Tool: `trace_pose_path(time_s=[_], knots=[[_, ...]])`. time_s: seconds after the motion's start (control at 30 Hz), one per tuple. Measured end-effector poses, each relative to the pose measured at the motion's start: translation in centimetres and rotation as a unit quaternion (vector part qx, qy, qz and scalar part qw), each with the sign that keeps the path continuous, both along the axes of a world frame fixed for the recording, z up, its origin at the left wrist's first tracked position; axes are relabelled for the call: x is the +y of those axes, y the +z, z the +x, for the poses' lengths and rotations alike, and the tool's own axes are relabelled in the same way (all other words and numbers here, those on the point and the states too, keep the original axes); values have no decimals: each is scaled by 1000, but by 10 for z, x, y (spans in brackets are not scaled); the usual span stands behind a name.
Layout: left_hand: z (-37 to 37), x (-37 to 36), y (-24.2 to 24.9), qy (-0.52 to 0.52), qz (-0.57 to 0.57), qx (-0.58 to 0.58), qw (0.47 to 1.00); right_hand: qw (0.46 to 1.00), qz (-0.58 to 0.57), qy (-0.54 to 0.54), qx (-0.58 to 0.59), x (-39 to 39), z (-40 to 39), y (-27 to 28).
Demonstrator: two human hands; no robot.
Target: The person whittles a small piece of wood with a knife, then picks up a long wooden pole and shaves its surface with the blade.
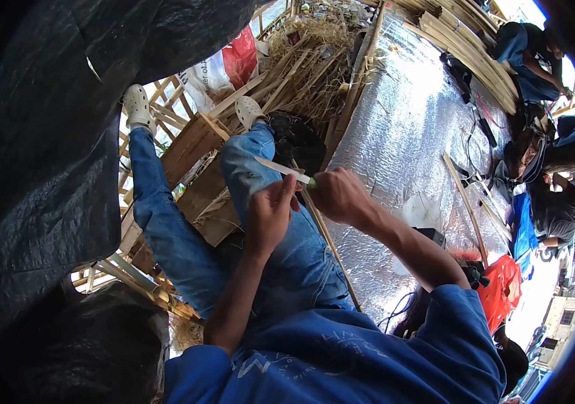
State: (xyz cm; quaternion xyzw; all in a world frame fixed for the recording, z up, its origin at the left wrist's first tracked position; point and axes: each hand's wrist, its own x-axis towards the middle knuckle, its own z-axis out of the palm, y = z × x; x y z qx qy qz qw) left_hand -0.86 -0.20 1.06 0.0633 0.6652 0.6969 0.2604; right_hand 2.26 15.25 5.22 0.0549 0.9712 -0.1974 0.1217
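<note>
My right hand (pixel 341 195) is closed around the green handle of a knife (pixel 270 165), and only a bit of the green shows. The pale blade points up and to the left, above my jeans-covered knee. My left hand (pixel 270 214) is at the blade's lower edge, fingers bent and the thumb and fingertips against the blade near the handle. Whether a thin piece is also pinched there is hidden. A long thin wooden strip (pixel 344 273) runs beside my thigh, passing below my right hand.
Silvery foil sheeting (pixel 402 135) covers the surface at right, with loose sticks (pixel 466 202) and a red plastic bag (pixel 501 286). Split bamboo (pixel 469 57) lies at the back. Wood scraps and straw (pixel 314 71) lie ahead. Black plastic (pixel 38 148) hangs at left. Other people (pixel 530 60) sit far right.
</note>
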Motion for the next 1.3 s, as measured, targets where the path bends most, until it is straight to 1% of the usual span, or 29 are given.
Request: trace_pose_path(time_s=[0.07, 0.1, 0.17, 0.2, 0.3, 0.37, 0.4, 0.47, 0.5, 0.53, 0.57, 0.6, 0.67, 0.8, 0.9, 0.97, 1.0, 1.07, 1.1, 1.17, 1.3], knots=[[4, 0, 3, 3, -1, 17, 1000, 992, -127, 17, -23, 3, 5, 11], [5, 0, 5, 3, -2, 34, 999, 992, -126, 16, -23, 2, 3, 17], [5, 0, 6, 4, -11, 34, 999, 992, -76, 16, -95, 1, -3, 26], [2, -1, 6, -1, -18, 26, 999, 992, -77, 15, -95, 2, -5, 24], [-2, -2, 5, -3, -31, 18, 999, 993, -95, 9, -71, 6, -9, 9], [-3, -1, 0, -2, -36, 15, 999, 997, -28, 59, 29, 7, -7, 0], [-4, 1, -3, -5, -22, 0, 1000, 998, -28, 58, 29, 6, -6, -6], [-4, 1, -7, -7, -7, -16, 1000, 997, 40, 28, 57, 3, -5, -13], [-4, 1, -7, -10, 3, -28, 1000, 997, 41, 29, 58, 3, -5, -10], [-4, 1, -6, -13, 12, -40, 999, 999, 22, 33, 33, 4, -5, -6], [-2, 0, -5, -12, 11, -40, 999, 999, 2, 37, 8, 4, -5, -2], [0, 1, -2, -7, 11, -24, 1000, 999, 1, 38, 8, 3, -5, 4], [3, 0, 3, -1, 9, -9, 1000, 995, -79, 44, -46, 4, -3, 14], [2, -1, 4, -3, 3, -12, 1000, 992, -90, 59, -67, 8, -10, 8], [-1, -1, -3, -5, -7, -9, 1000, 995, -69, 27, -60, 4, -13, 5], [-2, -1, -7, 0, 8, 11, 1000, 998, 13, 55, 6, 2, -11, -2], [-3, -1, -7, -1, 8, 11, 1000, 998, 12, 54, 6, 1, -10, -6], [-5, -1, -6, -15, 10, -30, 999, 996, 62, 38, 55, -1, -9, -11], [-5, 0, -4, -14, 11, -28, 999, 996, 63, 39, 56, 0, -9, -10], [-2, 1, 1, -12, 14, -42, 999, 998, -52, 18, 19, 3, -7, -5], [1, 1, 4, -10, 19, -27, 999, 995, -91, 40, -20, 5, -8, 8]])
